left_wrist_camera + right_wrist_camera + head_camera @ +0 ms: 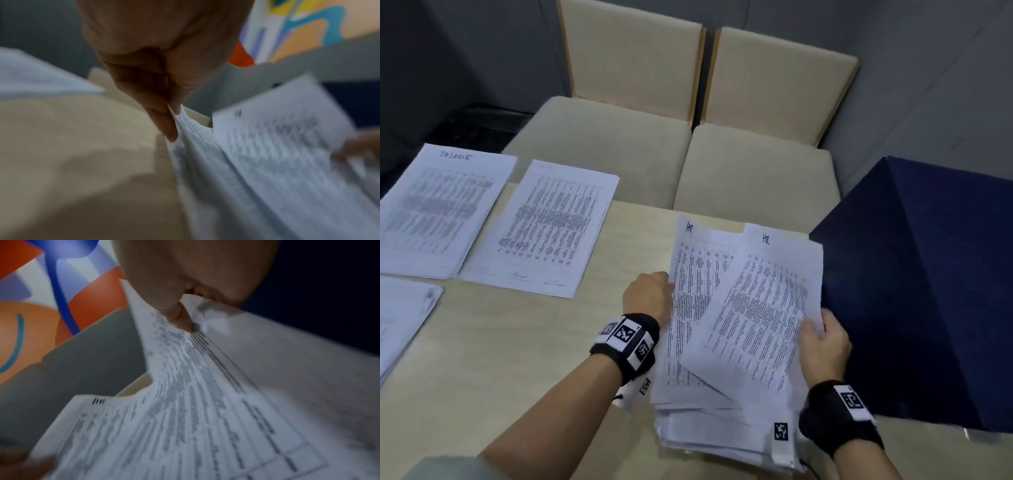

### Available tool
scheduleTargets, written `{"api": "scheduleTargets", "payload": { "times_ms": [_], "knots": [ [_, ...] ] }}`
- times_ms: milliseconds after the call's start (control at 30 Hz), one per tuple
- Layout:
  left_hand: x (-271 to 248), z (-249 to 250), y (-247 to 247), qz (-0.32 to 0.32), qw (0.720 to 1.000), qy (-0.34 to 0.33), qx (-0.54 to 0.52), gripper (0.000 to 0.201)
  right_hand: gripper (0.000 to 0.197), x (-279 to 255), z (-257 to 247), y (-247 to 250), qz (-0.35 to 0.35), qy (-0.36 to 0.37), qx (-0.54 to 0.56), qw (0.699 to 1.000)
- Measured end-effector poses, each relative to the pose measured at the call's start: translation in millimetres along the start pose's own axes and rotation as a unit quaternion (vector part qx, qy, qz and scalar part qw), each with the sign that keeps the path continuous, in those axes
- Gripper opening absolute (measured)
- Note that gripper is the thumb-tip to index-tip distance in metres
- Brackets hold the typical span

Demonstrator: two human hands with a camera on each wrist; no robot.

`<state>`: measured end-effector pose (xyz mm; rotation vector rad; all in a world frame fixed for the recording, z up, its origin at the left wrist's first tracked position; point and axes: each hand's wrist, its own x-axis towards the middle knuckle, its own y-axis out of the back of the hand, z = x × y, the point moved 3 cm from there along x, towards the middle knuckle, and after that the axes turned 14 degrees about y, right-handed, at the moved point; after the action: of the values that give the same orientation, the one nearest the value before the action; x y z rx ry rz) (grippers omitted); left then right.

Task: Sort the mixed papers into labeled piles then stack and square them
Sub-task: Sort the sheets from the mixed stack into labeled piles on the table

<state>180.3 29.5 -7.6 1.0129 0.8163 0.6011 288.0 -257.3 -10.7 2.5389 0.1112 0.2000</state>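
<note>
A loose stack of printed sheets (722, 421) lies near the table's front right. My left hand (650, 296) pinches the left edge of a sheet marked in pen (695, 274), thumb and fingers (164, 123) closed on the paper (197, 146). My right hand (823, 342) pinches the right edge of a second marked sheet (763, 308), lifted and tilted over the first; its thumb (179, 316) presses down on the sheet (185, 402). Two sorted piles (434, 212) (544, 229) lie at the far left of the table.
A dark blue box (928, 291) stands right beside my right hand. Another pile of papers (400, 322) sits at the left edge. Two beige chairs (619, 137) (763, 161) stand beyond the light wooden table (517, 359).
</note>
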Motion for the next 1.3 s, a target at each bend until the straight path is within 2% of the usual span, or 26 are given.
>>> {"api": "scheduleTargets", "payload": {
  "times_ms": [67,133,233,300,367,400,433,467,533,600,667,733,800,900,967,1000,1100,1200,1300],
  "knots": [
    [-6.1,3.5,8.9,0.026,0.995,-0.041,0.09,0.047,0.017,-4.1,1.0,6.0,0.044,-0.05,0.085,0.994],
    [-12.4,6.5,17.9,0.056,0.987,-0.079,0.132,0.058,0.018,-8.3,3.6,6.0,0.069,-0.108,0.175,0.976],
    [-16.1,5.9,24.8,0.063,0.98,-0.139,0.124,0.054,0.021,-14.2,3.0,0.2,0.055,-0.169,0.246,0.953],
    [-17.0,2.4,22.3,0.063,0.98,-0.17,0.076,0.042,0.021,-16.2,-3.0,-2.5,0.026,-0.178,0.264,0.948],
    [-18.2,-2.5,17.9,0.013,0.979,-0.194,-0.058,0.022,0.015,-16.0,-5.4,-6.4,-0.011,-0.175,0.273,0.946],
    [-17.3,-7.2,12.8,-0.037,0.97,-0.195,-0.141,0.022,0.018,-16.0,-5.9,-8.4,-0.026,-0.178,0.279,0.943],
    [-16.6,-10.8,8.2,-0.094,0.952,-0.191,-0.219,0.031,0.025,-16.3,-4.7,-10.5,-0.035,-0.177,0.289,0.94],
    [-17.8,-13.3,5.3,-0.146,0.933,-0.183,-0.274,0.03,0.028,-16.9,-6.0,-12.1,-0.04,-0.173,0.3,0.937],
    [-20.5,-14.5,0.8,-0.183,0.927,-0.164,-0.283,0.021,0.025,-17.5,-8.0,-13.3,-0.039,-0.161,0.308,0.937],
    [-17.5,-16.5,-0.7,-0.117,0.953,-0.118,-0.253,0.033,0.02,-17.3,-6.2,-14.1,-0.025,-0.158,0.291,0.943],
    [-10.2,-22.4,0.5,-0.04,0.975,-0.021,-0.216,0.036,0.019,-14.8,-0.9,-13.1,0.005,-0.153,0.251,0.956],
    [-4.4,-24.5,-2.7,-0.05,0.982,0.053,-0.173,0.026,0.029,-14.8,-2.2,-10.7,0.025,-0.148,0.233,0.961],
    [-2.7,-21.8,-4.8,-0.063,0.984,0.035,-0.162,0.019,0.032,-17.8,-8.6,-9.3,0.027,-0.138,0.26,0.955],
    [-9.5,-14.9,2.8,-0.021,0.98,-0.061,-0.19,0.016,0.03,-21.5,-13.4,-8.5,0.025,-0.151,0.295,0.943],
    [-13.7,-12.5,6.0,-0.029,0.963,-0.124,-0.236,0.009,0.03,-21.5,-10.0,-7.6,0.004,-0.159,0.312,0.937],
    [-15.5,-12.0,6.8,-0.057,0.95,-0.143,-0.272,0.008,0.029,-21.4,-9.8,-6.4,-0.006,-0.166,0.322,0.932],
    [-21.3,-9.9,7.4,-0.151,0.91,-0.18,-0.342,0.023,0.029,-20.7,-5.6,-5.4,-0.019,-0.179,0.32,0.93],
    [-25.7,-8.6,9.1,-0.216,0.886,-0.194,-0.362,0.025,0.025,-19.8,-6.9,-6.7,-0.035,-0.163,0.334,0.928],
    [-26.6,-8.9,7.7,-0.277,0.855,-0.147,-0.414,0.025,0.02,-23.3,-8.4,-6.3,-0.039,-0.169,0.336,0.926]
  ]
}}
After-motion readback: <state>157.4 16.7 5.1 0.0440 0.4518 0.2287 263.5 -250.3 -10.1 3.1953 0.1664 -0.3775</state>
